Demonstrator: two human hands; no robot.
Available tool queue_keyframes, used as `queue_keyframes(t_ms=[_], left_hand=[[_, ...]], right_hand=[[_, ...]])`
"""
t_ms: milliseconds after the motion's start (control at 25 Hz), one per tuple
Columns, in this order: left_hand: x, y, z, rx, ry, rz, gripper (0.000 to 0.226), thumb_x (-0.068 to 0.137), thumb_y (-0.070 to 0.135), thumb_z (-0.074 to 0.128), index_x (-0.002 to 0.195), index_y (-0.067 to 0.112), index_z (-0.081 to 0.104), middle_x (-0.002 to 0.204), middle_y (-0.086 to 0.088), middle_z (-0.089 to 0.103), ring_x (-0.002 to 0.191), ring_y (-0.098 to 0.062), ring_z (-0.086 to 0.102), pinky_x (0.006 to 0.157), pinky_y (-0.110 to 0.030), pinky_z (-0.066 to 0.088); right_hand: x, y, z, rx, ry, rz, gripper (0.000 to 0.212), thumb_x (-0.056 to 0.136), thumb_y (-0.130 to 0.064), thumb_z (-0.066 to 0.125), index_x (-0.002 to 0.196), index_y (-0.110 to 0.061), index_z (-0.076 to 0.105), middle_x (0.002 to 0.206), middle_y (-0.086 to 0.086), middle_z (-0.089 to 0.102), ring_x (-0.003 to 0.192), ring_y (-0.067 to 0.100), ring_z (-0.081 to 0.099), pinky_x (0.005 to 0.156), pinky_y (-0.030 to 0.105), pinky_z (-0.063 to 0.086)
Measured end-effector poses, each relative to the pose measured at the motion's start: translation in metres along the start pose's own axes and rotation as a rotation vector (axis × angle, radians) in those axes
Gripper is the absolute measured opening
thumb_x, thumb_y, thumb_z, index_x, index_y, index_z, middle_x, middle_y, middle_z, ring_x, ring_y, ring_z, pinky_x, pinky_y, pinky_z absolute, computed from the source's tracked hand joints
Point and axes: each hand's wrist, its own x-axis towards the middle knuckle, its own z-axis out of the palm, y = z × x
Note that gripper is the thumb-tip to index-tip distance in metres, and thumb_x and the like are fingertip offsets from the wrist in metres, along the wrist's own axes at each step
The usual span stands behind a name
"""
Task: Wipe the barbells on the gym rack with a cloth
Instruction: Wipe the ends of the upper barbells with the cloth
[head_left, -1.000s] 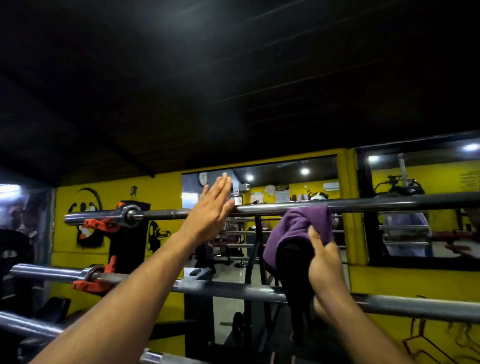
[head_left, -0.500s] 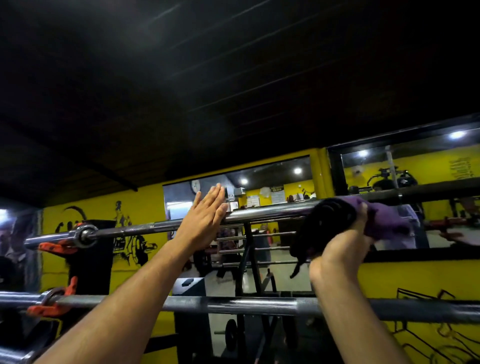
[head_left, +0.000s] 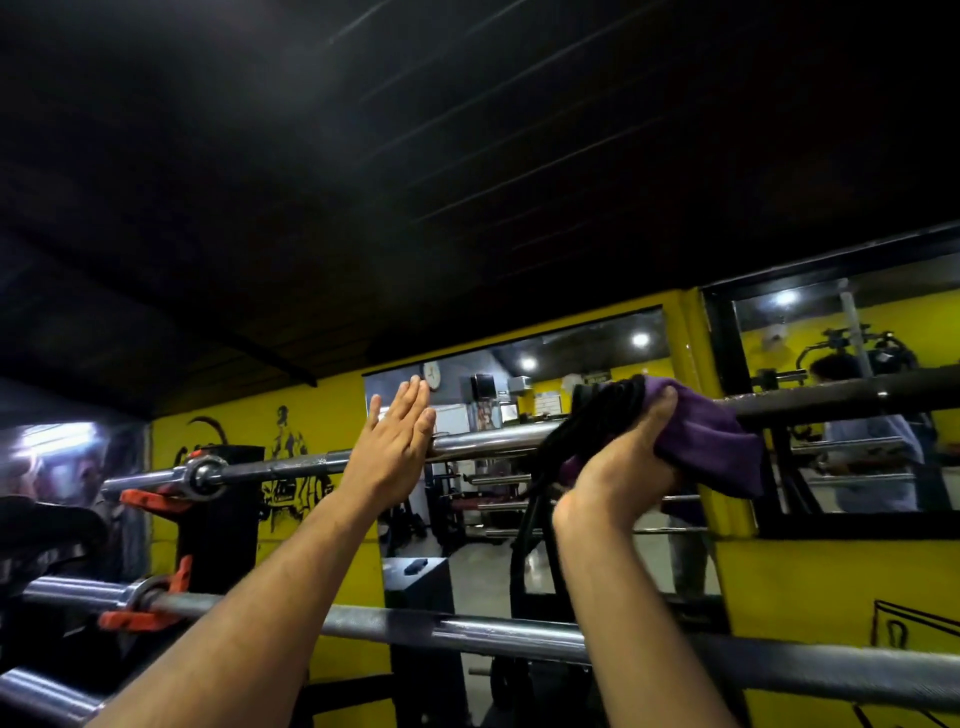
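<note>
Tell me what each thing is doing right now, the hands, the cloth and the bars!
left hand: open, flat against the top barbell
right hand: gripping the purple cloth
purple cloth: bunched, wrapped over the top barbell
top barbell: lying level on the rack
lower barbell: lying level, untouched
orange collar: on the lower barbell

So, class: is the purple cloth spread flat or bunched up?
Bunched up. The cloth is gathered into a wad, gripped in the right hand and wrapped over the top barbell.
</note>
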Motion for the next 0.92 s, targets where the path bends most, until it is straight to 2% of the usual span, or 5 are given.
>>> queue_keyframes(t_ms=[80,280,520,720,920], left_hand=[[-0.002,0.003,-0.001,-0.005,0.003,-0.004,0.071,0.098,0.052,-0.006,0.160,0.018,0.001,0.166,0.008,-0.006,0.151,-0.003,-0.012,0.124,-0.034,-0.013],[-0.002,0.003,-0.002,-0.001,-0.037,-0.027,0.060,0.106,0.044,0.001,0.160,0.018,-0.001,0.167,0.004,-0.006,0.152,-0.005,-0.013,0.125,-0.036,-0.010],[-0.003,0.005,-0.004,-0.030,-0.024,-0.033,0.068,0.101,0.051,-0.003,0.160,0.019,0.000,0.167,0.005,-0.004,0.152,-0.005,-0.010,0.125,-0.038,-0.009],[-0.002,0.006,-0.003,-0.027,-0.052,-0.049,0.067,0.101,0.051,-0.002,0.160,0.019,-0.002,0.167,0.005,-0.005,0.152,-0.005,-0.010,0.125,-0.039,-0.009],[-0.002,0.005,-0.006,-0.050,-0.062,-0.046,0.060,0.106,0.045,0.005,0.160,0.018,0.000,0.168,0.004,-0.004,0.152,-0.004,-0.011,0.125,-0.036,-0.011]], right_hand=[[-0.015,0.023,0.005,-0.037,-0.051,0.044,0.051,0.085,-0.057,0.066,0.123,-0.025,0.054,0.103,-0.013,0.068,0.083,-0.005,0.069,0.074,0.015,0.056],[-0.029,0.039,-0.003,-0.135,-0.115,0.046,0.023,0.088,-0.048,0.068,0.100,-0.033,0.055,0.100,-0.015,0.067,0.098,0.007,0.065,0.103,0.037,0.049],[0.000,-0.026,-0.020,-0.037,-0.038,-0.067,0.030,0.090,-0.051,0.066,0.113,-0.040,0.051,0.115,-0.013,0.067,0.106,0.009,0.066,0.106,0.045,0.046],[-0.026,0.014,0.007,-0.113,-0.020,0.024,0.028,0.089,-0.056,0.063,0.096,-0.031,0.054,0.094,-0.012,0.065,0.087,0.001,0.069,0.077,0.022,0.057],[-0.037,0.037,-0.005,-0.222,-0.130,0.026,0.025,0.089,-0.055,0.064,0.095,-0.034,0.053,0.098,-0.015,0.065,0.098,0.010,0.066,0.101,0.037,0.050]])
